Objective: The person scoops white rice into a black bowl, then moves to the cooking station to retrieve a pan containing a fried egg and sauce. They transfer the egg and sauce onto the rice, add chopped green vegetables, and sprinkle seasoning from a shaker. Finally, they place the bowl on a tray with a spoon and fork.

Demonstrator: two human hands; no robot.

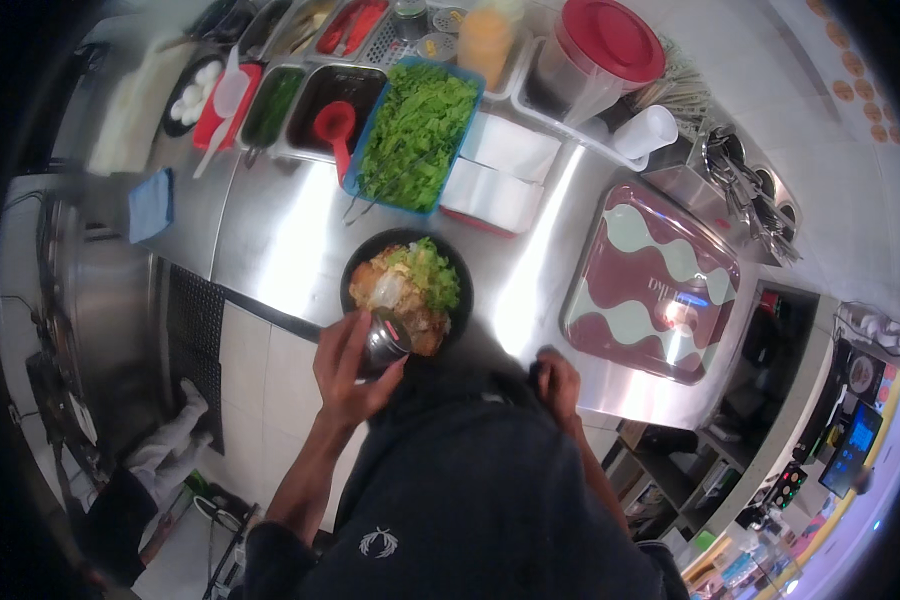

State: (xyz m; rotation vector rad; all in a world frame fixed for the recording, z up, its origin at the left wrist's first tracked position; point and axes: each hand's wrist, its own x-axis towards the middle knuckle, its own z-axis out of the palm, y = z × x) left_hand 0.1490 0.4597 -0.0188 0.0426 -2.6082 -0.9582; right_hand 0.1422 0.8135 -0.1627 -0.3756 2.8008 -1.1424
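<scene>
My left hand (350,367) grips a dark metal-and-glass shaker (385,343), tilted over the near side of a black bowl (465,307). In the bowl lie chopped lettuce (439,276) and browned pieces of food (424,330) with a pale topping. At the counter's front edge, to the right of the bowl, my right hand (560,386) has its fingers curled. Something dark shows at those fingers; whether the hand holds it I cannot tell.
Behind the bowl stand a blue tub of lettuce (420,135) with tongs, and napkins (495,191). A patterned tray (649,315) lies right, near a cutlery holder (671,184). A red-lidded pitcher (607,45) is at the back. Another person (131,487) is lower left.
</scene>
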